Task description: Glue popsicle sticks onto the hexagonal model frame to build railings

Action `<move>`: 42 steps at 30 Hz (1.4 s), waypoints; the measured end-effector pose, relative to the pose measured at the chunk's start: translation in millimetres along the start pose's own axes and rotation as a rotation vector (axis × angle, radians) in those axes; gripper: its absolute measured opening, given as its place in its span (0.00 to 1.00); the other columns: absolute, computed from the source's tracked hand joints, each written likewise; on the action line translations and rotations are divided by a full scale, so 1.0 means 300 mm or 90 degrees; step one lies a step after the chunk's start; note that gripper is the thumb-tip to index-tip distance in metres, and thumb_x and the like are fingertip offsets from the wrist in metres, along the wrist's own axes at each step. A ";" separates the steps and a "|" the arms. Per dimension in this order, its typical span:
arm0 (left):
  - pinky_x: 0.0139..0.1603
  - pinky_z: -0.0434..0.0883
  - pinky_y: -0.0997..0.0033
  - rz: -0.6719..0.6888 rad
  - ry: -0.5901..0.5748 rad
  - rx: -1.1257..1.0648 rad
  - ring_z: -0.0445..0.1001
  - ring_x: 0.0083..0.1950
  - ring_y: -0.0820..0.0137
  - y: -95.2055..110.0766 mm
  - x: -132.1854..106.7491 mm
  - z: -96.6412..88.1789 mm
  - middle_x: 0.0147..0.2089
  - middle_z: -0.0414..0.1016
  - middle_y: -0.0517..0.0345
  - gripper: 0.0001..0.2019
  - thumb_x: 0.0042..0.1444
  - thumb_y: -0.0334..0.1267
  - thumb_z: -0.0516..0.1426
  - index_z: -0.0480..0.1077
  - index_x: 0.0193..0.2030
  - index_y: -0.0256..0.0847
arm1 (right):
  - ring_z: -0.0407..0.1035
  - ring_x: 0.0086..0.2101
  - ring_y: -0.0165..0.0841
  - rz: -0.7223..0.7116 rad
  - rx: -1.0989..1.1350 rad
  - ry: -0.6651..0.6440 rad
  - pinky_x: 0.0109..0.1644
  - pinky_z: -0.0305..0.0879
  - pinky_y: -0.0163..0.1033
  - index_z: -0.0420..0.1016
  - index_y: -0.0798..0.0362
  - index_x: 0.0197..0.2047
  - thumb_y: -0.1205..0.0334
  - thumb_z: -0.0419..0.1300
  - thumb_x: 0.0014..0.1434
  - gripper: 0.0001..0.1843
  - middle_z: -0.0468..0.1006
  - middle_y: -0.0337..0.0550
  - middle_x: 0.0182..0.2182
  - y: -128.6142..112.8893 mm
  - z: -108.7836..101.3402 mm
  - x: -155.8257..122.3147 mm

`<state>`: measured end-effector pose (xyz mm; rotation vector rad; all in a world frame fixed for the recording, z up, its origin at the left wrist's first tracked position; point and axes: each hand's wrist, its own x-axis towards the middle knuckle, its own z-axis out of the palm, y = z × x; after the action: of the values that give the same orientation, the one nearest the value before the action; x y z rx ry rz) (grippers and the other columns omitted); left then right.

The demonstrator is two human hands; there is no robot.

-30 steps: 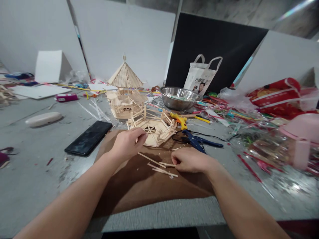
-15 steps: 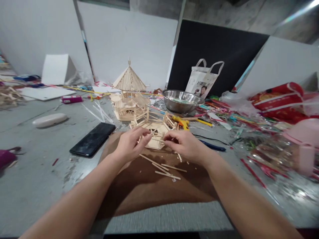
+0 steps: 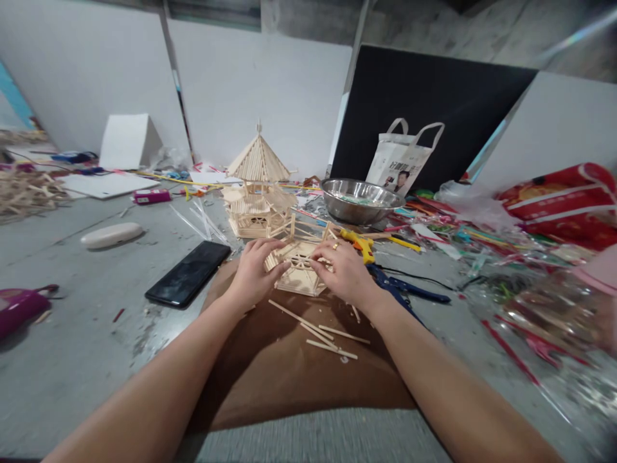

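Observation:
A small hexagonal frame of thin wooden sticks (image 3: 303, 283), with a plank-like floor and upright posts, stands in front of me. My left hand (image 3: 255, 267) is at its left side, thumb and fingers pinched near the front railing. Across from it, my right hand (image 3: 343, 269), with a ring on one finger, pinches at the railing's right end. A thin wooden stick (image 3: 301, 260) spans between the fingertips against the frame; its ends are hidden by the fingers. Several loose sticks (image 3: 332, 350) lie on the brown sheet (image 3: 270, 386) below my hands.
Behind the frame stands a stick pavilion (image 3: 259, 167) with a pointed roof. A black phone (image 3: 187, 274) lies left. To the right are a yellow glue gun (image 3: 359, 244), blue-handled pliers (image 3: 414, 289), and a steel bowl (image 3: 361, 209). Plastic bags and scraps crowd the far right.
Both hands have moved in closer around the frame, bringing the stick from in front of it to its railing. The view has shifted slightly; the blue-handled pliers show more.

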<state>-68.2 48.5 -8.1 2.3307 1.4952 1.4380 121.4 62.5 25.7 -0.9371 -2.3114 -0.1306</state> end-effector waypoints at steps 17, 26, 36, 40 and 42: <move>0.48 0.59 0.65 -0.109 -0.062 -0.119 0.64 0.44 0.68 -0.017 0.007 0.017 0.39 0.71 0.56 0.08 0.48 0.41 0.54 0.68 0.34 0.41 | 0.64 0.36 0.34 0.015 0.049 -0.001 0.42 0.58 0.39 0.70 0.54 0.31 0.61 0.52 0.54 0.08 0.74 0.44 0.32 0.004 0.046 -0.009; 0.49 0.59 0.64 -0.118 -0.053 -0.142 0.64 0.45 0.68 -0.020 0.008 0.025 0.39 0.72 0.55 0.08 0.48 0.40 0.54 0.68 0.33 0.40 | 0.64 0.36 0.33 0.014 0.084 -0.003 0.42 0.59 0.39 0.71 0.53 0.32 0.62 0.53 0.54 0.07 0.74 0.43 0.32 0.007 0.048 -0.008; 0.48 0.60 0.63 -0.142 -0.042 -0.139 0.65 0.45 0.66 -0.018 0.009 0.028 0.38 0.73 0.57 0.08 0.48 0.42 0.53 0.69 0.31 0.42 | 0.65 0.39 0.36 0.061 0.087 -0.008 0.43 0.59 0.41 0.67 0.54 0.38 0.59 0.58 0.49 0.12 0.73 0.44 0.36 0.015 0.040 -0.019; 0.48 0.60 0.63 -0.153 -0.037 -0.143 0.65 0.45 0.66 -0.025 0.003 0.036 0.38 0.73 0.57 0.09 0.48 0.43 0.53 0.69 0.32 0.42 | 0.64 0.40 0.36 0.046 0.076 -0.019 0.44 0.58 0.41 0.67 0.54 0.37 0.61 0.59 0.48 0.11 0.73 0.44 0.36 0.031 0.030 -0.027; 0.48 0.60 0.63 -0.157 -0.034 -0.143 0.65 0.45 0.66 -0.025 0.002 0.038 0.38 0.72 0.57 0.10 0.48 0.44 0.53 0.69 0.33 0.42 | 0.65 0.39 0.35 0.040 0.080 -0.013 0.44 0.58 0.40 0.67 0.54 0.34 0.62 0.57 0.49 0.08 0.73 0.44 0.34 0.037 0.028 -0.030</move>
<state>-65.5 57.9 -17.6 1.9635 1.4613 1.3872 129.1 68.1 12.1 -0.9492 -2.2764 0.0507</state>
